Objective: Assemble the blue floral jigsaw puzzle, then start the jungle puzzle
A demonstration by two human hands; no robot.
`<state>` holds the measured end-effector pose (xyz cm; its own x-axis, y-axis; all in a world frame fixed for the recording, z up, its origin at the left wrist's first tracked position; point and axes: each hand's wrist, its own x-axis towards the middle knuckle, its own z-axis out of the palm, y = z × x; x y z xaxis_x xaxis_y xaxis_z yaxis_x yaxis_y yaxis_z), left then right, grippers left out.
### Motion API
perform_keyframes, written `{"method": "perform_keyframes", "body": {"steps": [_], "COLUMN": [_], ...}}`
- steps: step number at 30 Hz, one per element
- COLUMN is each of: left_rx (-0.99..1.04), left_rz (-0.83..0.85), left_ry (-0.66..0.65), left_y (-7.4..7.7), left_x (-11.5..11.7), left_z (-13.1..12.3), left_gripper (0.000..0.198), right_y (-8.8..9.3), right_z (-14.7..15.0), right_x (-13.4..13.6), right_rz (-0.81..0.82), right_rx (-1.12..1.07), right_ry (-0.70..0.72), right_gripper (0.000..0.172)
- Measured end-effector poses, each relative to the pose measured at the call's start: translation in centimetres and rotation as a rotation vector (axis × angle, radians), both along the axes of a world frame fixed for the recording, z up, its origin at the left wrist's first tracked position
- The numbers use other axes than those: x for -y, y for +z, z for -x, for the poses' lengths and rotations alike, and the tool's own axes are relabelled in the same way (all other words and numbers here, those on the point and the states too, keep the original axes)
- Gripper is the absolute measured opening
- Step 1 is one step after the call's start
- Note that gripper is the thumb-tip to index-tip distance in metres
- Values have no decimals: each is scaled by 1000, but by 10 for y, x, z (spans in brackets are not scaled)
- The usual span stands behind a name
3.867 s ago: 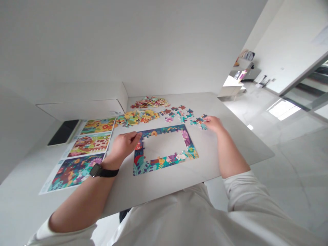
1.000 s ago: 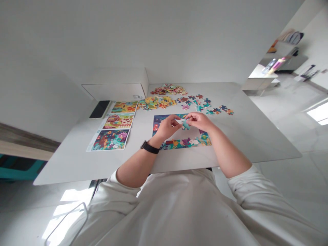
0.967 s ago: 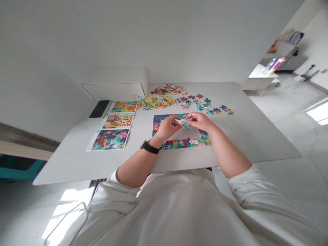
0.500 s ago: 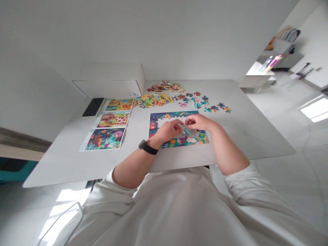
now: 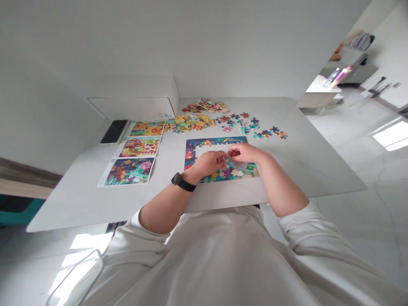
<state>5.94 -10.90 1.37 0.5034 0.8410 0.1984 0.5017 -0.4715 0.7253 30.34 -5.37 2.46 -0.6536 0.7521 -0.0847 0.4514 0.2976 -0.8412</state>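
Observation:
A partly assembled jigsaw puzzle [image 5: 218, 176] lies in front of me, its dark, colourful border surrounding a pale inner area. Over that inner area, a light-teal puzzle piece [image 5: 231, 163] sits between my two hands, close to the assembled lower part. My left hand [image 5: 209, 163], with a black watch [image 5: 183, 182] on the wrist, has its fingers closed at the piece's left side. Curled fingers of my right hand [image 5: 244, 153] pinch it from the upper right. The fingertips partly hide the piece, and whether it is joined to its neighbours I cannot tell.
Behind the puzzle are loose dark-and-teal pieces [image 5: 254, 122], a yellow pile [image 5: 193, 123] and a red-and-cream pile [image 5: 206, 106]. To the left lie a sheet with three pictures [image 5: 129, 172] and a phone [image 5: 114, 131]. A white box [image 5: 130, 108] stands behind them.
Both hands have shifted slightly, with the right fingers a little further left and closer to the left fingertips. The teal piece is slightly lower against the assembled part.

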Motion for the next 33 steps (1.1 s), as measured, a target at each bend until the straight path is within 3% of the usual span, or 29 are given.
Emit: {"method": "perform_keyframes", "body": {"steps": [12, 20, 26, 33], "left_rx": [-131, -363, -378, -359], "left_rz": [-121, -152, -117, -91], "left_ry": [-24, 70, 94, 101], "left_y": [-4, 0, 3, 0], "left_x": [-1, 8, 10, 9], "left_z": [0, -11, -12, -13], "left_gripper": [25, 34, 33, 30], "right_y": [-3, 7, 14, 13], "right_z": [5, 12, 13, 14], "right_x": [1, 10, 14, 14], "right_rz": [-206, -268, -360, -316], "right_rx": [232, 428, 433, 526], "right_ry": [-18, 12, 9, 60], "right_gripper": [10, 15, 23, 24]}}
